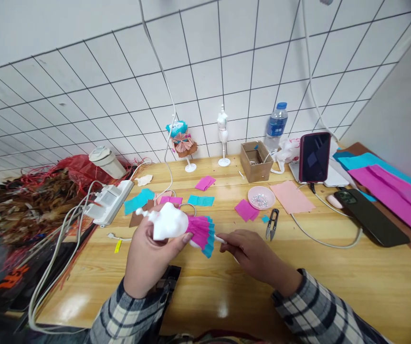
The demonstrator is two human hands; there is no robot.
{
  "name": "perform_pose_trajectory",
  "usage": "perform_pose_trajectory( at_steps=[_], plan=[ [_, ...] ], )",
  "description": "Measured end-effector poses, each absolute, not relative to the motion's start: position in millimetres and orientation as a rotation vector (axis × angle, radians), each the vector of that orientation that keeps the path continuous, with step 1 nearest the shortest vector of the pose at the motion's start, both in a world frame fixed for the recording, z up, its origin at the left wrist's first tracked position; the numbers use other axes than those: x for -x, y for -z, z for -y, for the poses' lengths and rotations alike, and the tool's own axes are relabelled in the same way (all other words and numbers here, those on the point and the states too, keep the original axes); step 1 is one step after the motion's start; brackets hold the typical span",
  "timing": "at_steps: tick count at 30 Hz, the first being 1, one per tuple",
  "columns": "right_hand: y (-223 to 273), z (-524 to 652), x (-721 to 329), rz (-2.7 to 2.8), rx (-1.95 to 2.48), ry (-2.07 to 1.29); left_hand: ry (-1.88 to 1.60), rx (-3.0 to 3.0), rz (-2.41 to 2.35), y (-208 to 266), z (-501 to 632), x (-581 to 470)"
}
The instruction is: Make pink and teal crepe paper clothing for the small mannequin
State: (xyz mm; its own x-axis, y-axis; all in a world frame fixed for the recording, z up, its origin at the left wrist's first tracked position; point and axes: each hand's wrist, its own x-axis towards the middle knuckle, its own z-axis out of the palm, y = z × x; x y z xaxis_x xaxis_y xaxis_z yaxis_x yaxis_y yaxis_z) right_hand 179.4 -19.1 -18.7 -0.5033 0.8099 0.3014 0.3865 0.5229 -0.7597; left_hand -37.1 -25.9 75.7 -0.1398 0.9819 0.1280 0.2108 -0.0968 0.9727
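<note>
Mannequin (171,222) lies sideways between left hand (146,255) and right hand (251,253).

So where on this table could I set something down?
Bare wood shows between the right sleeve, the snips and the dark phone, and between the yellow tag and the left sleeve. Beyond the held mannequin it's crowded: paper pieces, pink dish, cardboard box.

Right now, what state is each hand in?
Left hand: closed, holding the white mannequin.
Right hand: closed, pinching the white stem beyond the pink-and-blue skirt.
</note>
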Motion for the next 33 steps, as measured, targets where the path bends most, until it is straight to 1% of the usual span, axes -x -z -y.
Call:
perform_pose_trajectory(
  at_steps=[2, 3, 7, 10, 15, 20, 25, 30, 33],
  plan=[
    [17.4, 20.1, -178.0, 2.046, 0.985, -1.012, -1.237, -1.347, -1.35, -77.2, 19.6, 39.4],
    [16.5, 20.5, -177.5, 1.977, 0.981, -1.166, -1.196, -1.339, -1.301, -78.0, 16.9, 41.2],
    [16.7, 21.6, -179.5, 1.488, 0.753, -1.934, -1.11, -1.327, -1.217, -77.0, 12.4, 47.6],
    [22.0, 23.5, -183.7, 1.248, 0.533, -2.219, -1.17, -1.257, -1.206, -72.6, 13.7, 46.9],
    [32.6, 29.9, -186.7, 1.002, 0.277, -2.463, -1.186, -1.133, -1.007, -74.3, 12.7, 35.7],
    [41.5, 34.5, -180.7, 0.831, 0.032, -2.594, -1.158, -1.084, -0.905, -77.5, 7.4, 25.7],
    [45.8, 36.1, -176.8, 0.799, -0.031, -2.623, -1.18, -1.007, -0.874, -71.5, 4.2, 21.7],
    [41.3, 34.7, -178.3, 0.834, -0.083, -2.671, -1.126, -0.947, -0.9, -65.4, 6.2, 21.9],
    [36.7, 33.5, -178.7, 0.872, -0.082, -2.726, -1.194, -0.976, -0.831, -60.4, 7.6, 20.1]
  ],
)
